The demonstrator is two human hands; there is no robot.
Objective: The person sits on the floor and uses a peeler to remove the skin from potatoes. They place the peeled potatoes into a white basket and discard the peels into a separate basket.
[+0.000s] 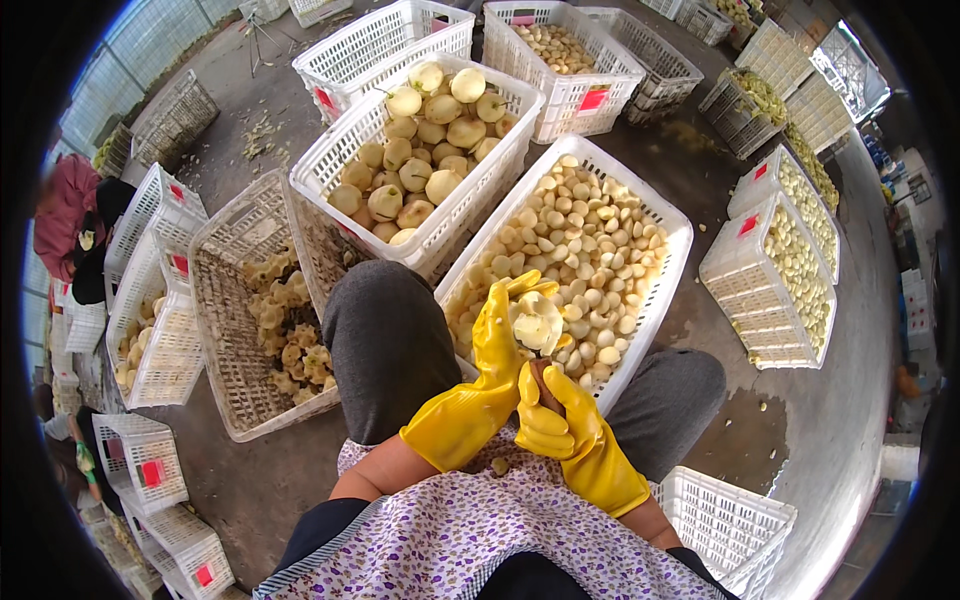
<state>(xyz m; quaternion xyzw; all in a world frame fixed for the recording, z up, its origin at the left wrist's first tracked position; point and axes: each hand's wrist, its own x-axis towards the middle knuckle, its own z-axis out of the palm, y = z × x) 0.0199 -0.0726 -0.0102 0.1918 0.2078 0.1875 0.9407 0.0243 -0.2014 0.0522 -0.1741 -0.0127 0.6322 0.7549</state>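
Note:
My left hand (487, 345), in a yellow rubber glove, holds a peeled pale fruit (537, 321), likely a pear, with hollows cut into its flesh. My right hand (551, 427), gloved alike, grips the brown wooden handle (546, 384) of a small tool. Its metal end meets the underside of the fruit and is mostly hidden. Both hands are over the near edge of a white plastic crate (675, 277) between my knees. Many rounded, dome-like fruit pieces (577, 225) fill that crate.
Whole peeled fruits (420, 161) fill a raised white crate (480, 217). Scooped-out cores (289, 322) lie in a dirty crate (225, 360) at left. Filled crates (739, 277) stand at right, an unfilled crate (724, 517) at lower right. A person (71, 217) sits at far left.

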